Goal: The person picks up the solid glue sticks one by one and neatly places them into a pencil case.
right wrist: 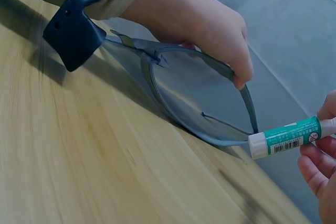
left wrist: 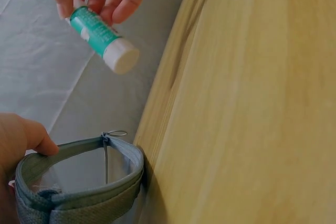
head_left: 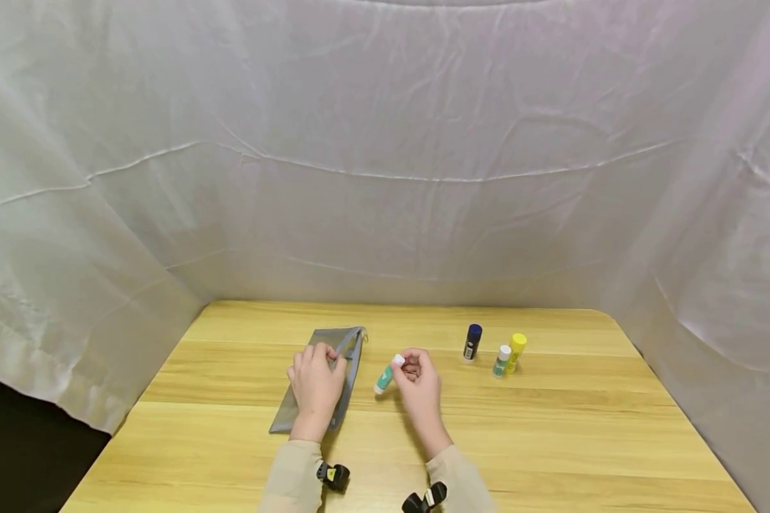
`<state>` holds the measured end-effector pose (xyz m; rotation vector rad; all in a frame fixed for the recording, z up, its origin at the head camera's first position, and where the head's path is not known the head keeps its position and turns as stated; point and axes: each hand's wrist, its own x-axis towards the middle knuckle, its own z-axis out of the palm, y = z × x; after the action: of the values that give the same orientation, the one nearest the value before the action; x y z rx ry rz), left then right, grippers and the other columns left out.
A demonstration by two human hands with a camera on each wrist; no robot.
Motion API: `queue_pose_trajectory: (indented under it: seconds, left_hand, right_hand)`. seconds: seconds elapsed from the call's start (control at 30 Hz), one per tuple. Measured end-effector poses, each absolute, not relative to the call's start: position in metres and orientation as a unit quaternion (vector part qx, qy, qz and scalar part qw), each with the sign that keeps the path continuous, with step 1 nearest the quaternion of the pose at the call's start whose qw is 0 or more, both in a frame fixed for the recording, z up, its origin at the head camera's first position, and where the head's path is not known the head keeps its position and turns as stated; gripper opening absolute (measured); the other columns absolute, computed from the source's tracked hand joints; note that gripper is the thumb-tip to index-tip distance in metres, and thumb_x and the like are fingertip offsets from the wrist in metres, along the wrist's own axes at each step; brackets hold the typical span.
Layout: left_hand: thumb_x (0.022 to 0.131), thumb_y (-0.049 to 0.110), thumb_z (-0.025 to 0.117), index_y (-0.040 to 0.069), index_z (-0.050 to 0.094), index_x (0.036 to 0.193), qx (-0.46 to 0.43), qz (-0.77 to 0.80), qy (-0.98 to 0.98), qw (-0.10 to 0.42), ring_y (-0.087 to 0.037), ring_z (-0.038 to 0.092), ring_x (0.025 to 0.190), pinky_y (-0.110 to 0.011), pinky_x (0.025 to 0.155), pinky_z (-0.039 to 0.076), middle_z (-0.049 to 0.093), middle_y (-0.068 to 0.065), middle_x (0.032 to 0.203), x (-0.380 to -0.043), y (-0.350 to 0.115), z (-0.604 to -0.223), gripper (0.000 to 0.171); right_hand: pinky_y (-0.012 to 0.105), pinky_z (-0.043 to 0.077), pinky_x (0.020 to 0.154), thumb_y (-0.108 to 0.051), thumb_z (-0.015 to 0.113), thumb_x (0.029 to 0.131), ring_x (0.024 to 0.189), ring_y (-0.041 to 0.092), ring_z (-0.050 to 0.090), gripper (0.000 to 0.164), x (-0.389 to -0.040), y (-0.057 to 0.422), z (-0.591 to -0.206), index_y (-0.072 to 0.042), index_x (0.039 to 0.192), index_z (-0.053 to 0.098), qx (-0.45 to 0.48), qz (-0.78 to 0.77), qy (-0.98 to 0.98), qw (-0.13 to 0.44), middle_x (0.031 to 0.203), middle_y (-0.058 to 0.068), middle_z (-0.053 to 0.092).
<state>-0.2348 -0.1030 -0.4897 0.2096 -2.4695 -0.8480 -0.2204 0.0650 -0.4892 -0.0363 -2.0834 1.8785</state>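
In the head view my left hand [head_left: 316, 388] lies over a grey zip pouch [head_left: 285, 419] on the table. It pinches one edge of the mouth, which gapes wide in both wrist views; the zipper pull [left wrist: 114, 134] hangs at the mouth's far end. Just right of the pouch, my right hand [head_left: 422, 397] holds a glue stick [head_left: 383, 379] with a green label between thumb and fingers at one end. The stick is tilted, its free white end [right wrist: 257, 146] down toward the pouch and close to the mouth's edge in the right wrist view.
Farther right stand a dark blue glue stick [head_left: 472, 342], a small white-capped green one [head_left: 502, 362] and a yellow one [head_left: 517, 352] right beside it. The wooden table [head_left: 584, 427] is bordered by pale hanging curtains [head_left: 423, 235] at the back and sides.
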Motion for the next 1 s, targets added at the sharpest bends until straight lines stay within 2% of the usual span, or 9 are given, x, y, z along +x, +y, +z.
queue_pose_trajectory:
  seconds: [0.27,1.0]
  left_hand:
    - [0.083,0.023,0.068,0.014,0.06,0.083,0.079,-0.31,-0.913,0.255,-0.028,0.048,0.086,-0.042,0.08,0.03,0.06,-0.006,0.086,-0.235,-0.103,-0.49,0.012]
    - [0.081,0.022,0.071,0.014,0.06,0.081,0.074,-0.31,-0.908,0.272,-0.028,0.048,0.083,-0.04,0.075,0.029,0.06,-0.006,0.084,-0.235,-0.102,-0.489,0.014]
  right_hand:
    - [0.015,0.05,0.072,0.005,0.067,0.083,0.08,0.014,0.057,0.023,-0.206,0.056,-0.463,0.009,0.103,0.057,-0.007,0.682,-0.716,0.146,0.095,0.023,0.064]
    - [0.015,0.047,0.07,0.004,0.067,0.082,0.079,0.013,0.055,0.023,-0.215,0.037,-0.468,0.009,0.102,0.057,0.002,0.713,-0.69,0.12,0.096,0.023,0.063]
